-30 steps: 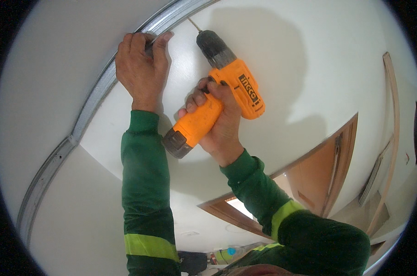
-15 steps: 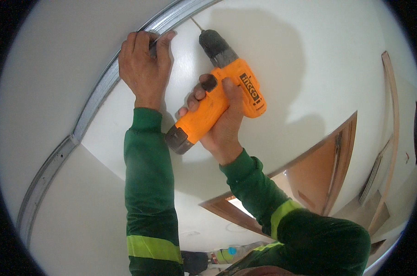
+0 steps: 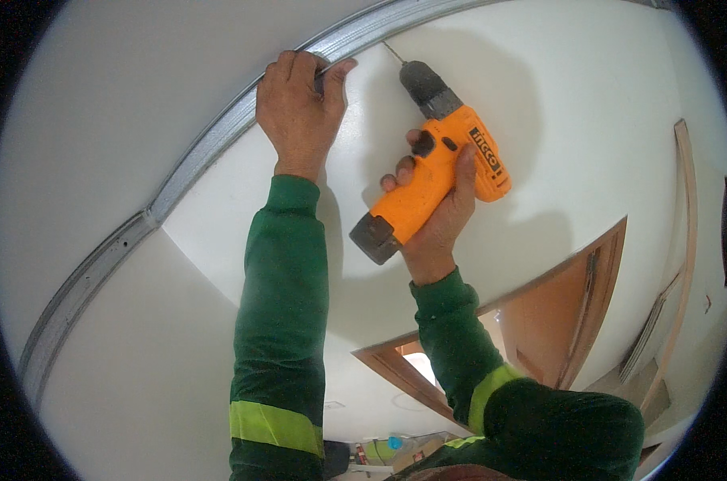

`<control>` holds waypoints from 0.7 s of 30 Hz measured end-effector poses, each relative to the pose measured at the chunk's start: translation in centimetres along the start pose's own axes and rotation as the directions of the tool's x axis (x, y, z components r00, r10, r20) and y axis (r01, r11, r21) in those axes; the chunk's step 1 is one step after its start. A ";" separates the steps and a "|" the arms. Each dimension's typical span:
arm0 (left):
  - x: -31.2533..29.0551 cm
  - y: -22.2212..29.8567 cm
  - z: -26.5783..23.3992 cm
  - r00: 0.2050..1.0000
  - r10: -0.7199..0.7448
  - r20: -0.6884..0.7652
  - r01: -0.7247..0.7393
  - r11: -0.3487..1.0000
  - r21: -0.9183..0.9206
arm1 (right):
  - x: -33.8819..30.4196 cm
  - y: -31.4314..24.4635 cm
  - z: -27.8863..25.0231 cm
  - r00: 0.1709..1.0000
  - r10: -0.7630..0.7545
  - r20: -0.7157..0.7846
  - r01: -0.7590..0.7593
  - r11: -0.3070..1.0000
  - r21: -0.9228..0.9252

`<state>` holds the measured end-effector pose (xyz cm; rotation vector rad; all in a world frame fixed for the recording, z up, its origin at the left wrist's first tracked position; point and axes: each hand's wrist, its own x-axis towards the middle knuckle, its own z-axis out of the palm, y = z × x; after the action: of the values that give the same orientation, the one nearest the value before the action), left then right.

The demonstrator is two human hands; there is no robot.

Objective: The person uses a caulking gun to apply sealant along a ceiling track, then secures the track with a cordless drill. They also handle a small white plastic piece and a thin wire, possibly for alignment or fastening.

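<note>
- Wrapped around the orange drill's handle, the right hand (image 3: 442, 224) has a firm hold of the drill (image 3: 466, 132); one finger lies by the black trigger (image 3: 424, 144), and from where I stand I cannot tell whether it presses.
- Fingers curled over the metal channel (image 3: 219, 136), thumb along its lower edge, the left hand (image 3: 299, 112) grasps the rail; its fingertips are hidden, so I can't judge how tightly.
- The drill is up against the pale wall (image 3: 492, 64), right of the left hand, tilted so its thin bit (image 3: 392, 52) points up at the channel's lower edge. Touching or just short, I can't say.
- I'd call the drill rigid and fairly weighty, with heft in the dark battery pack (image 3: 375, 238) and the chuck (image 3: 428, 88). Mid-handle, high under the body, looks the best place to hold it.
- The channel looks light and stiff along its length, its thin lips likely bendable, smooth and perhaps sharp; I'd take it across its width, fingers clear of the bit.
- Lower right of the drill there's a brown door (image 3: 548, 329).
</note>
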<state>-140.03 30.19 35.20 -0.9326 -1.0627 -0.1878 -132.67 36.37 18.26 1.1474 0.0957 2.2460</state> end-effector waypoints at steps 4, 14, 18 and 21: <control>0.0 0.1 -0.1 1.000 -0.008 0.005 0.008 1.000 0.017 | 0.1 -0.2 -0.3 0.994 -0.083 -0.072 0.073 0.989 -0.128; 0.4 1.1 -0.3 1.000 -0.007 -0.001 0.007 1.000 0.001 | -0.2 -0.5 -0.6 0.986 -0.006 -0.164 -0.016 0.991 -0.132; 0.4 0.9 -0.4 1.000 -0.002 0.014 0.002 1.000 0.008 | -0.3 -0.7 -0.2 0.991 -0.026 -0.130 0.000 0.980 -0.198; 0.5 1.5 -0.3 0.999 -0.033 0.031 0.033 0.999 -0.003 | 0.3 -0.8 -1.1 0.998 -0.022 -0.051 0.011 0.979 -0.202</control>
<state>-138.73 31.03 34.74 -0.9240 -1.1068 -0.2034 -133.19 37.41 17.50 0.9761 -0.0994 2.2139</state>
